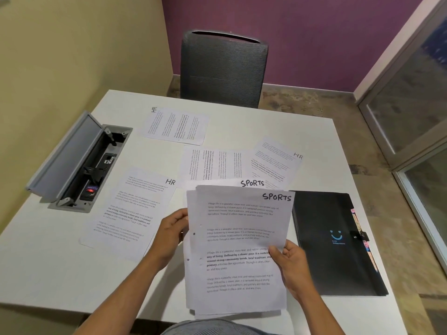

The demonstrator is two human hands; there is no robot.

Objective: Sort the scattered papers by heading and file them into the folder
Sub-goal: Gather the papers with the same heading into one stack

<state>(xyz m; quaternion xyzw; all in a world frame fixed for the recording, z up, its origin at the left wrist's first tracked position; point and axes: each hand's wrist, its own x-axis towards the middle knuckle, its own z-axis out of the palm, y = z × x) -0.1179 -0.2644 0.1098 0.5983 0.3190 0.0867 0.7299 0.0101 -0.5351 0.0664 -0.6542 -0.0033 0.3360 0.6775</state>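
Note:
I hold a small stack of printed sheets headed SPORTS (238,238) upright above the table's near edge. My left hand (170,234) grips its left edge, and my right hand (291,261) pinches its right edge with the thumb on the front. A second SPORTS heading (252,183) peeks out from behind the top sheet. Three sheets headed HR lie flat on the white table (48,262): one at near left (130,209), one at far centre (175,125), one at right (274,163). Another printed sheet (212,165) lies sideways between them. The closed black folder (336,243) lies to the right of the stack.
A grey cable box with its lid raised (79,160) is sunk into the table at the left. A dark mesh chair (223,68) stands behind the far edge. A glass partition (416,117) runs along the right.

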